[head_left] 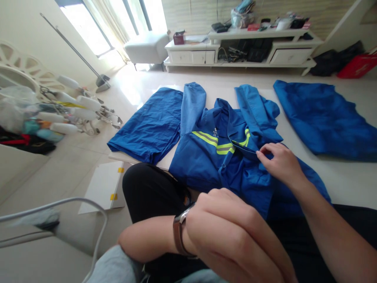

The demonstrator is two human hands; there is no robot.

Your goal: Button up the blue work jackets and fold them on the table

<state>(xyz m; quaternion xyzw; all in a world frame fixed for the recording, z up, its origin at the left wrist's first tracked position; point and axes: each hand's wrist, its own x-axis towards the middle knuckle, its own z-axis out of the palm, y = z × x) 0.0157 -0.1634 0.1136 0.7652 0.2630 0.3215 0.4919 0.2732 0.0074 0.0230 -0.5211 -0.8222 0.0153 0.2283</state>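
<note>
A blue work jacket [194,161] with yellow-green and grey reflective stripes lies spread on the floor before me, its collar pointing away and its front partly open. My right hand [278,161] pinches the edge of a front panel between thumb and fingers, slightly lifting it. Close to the camera, my left hand [229,228] is raised with bent fingers; its fingertips are hidden, so whatever it may hold does not show. A watch with a brown strap [178,236] is on my left wrist.
Folded blue cloth [150,122] lies left of the jacket, and more blue cloth [324,118] lies right. A white board with yellow tabs [103,184] rests by my knee. Thread cones [79,110] stand at left, a white cable [97,208] nearer. Behind are a TV cabinet [191,57] and stool [147,45].
</note>
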